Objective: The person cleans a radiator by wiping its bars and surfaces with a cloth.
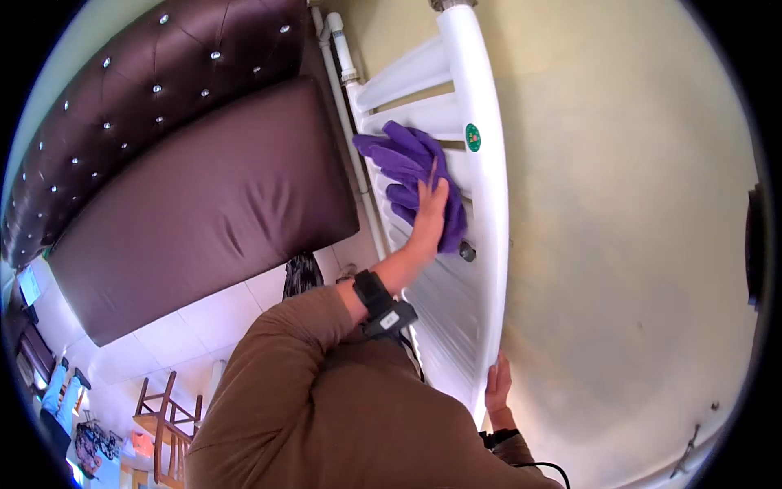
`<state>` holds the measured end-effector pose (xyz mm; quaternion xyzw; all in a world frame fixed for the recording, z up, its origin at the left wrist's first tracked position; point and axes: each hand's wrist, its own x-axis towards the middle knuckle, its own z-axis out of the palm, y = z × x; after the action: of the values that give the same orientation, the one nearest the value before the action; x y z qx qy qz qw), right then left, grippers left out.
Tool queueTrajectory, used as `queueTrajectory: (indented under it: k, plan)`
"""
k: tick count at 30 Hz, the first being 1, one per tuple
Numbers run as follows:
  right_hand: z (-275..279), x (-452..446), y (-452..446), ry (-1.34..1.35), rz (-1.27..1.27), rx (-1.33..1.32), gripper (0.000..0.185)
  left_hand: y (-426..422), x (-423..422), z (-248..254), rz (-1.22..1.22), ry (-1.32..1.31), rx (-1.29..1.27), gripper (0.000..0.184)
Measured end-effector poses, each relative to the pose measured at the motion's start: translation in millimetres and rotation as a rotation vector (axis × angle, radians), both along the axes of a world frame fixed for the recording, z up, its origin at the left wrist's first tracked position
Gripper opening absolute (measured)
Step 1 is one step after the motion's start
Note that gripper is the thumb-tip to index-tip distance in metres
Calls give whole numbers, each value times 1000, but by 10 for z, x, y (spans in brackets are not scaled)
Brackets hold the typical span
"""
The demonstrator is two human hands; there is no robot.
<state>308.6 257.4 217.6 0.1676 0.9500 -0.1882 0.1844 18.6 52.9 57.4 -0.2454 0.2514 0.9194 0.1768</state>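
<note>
A bunched purple cloth (403,159) lies against the white radiator (481,204), over its upper bars. My left hand (430,213) is on the cloth, with its fingers partly buried in the folds and some of them slightly blurred. Lower down, my right hand (498,385) rests at the radiator's wall-side edge, fingers stretched upward along it. A round green sticker (473,138) shows on the radiator's rail, and a dark knob-like fitting (467,251) sits just below the cloth.
A brown tufted sofa (204,204) stands to the left. White pipes (343,49) run beside the radiator, and a pale wall (619,204) borders it on the right. A wooden chair (167,424) and a person's legs (57,391) are at the lower left.
</note>
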Motion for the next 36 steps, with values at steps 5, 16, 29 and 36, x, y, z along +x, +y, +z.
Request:
queueTrajectory:
  k: [5, 16, 29, 36]
  plan:
    - [296, -1218, -748, 242, 222, -22, 58, -235, -55, 807, -41, 275, -337, 57]
    - [-355, -2252, -1329, 322, 69, 158, 70, -241, -589, 412, 67, 351, -619, 54]
    - [-436, -2224, -1274, 340, 63, 211, 69, -202, -1416, -958, 350, 16, -650, 48]
    - [-452, -2239, -1292, 310, 14, 224, 70, -188, -1599, -2072, 279, -192, -603, 52]
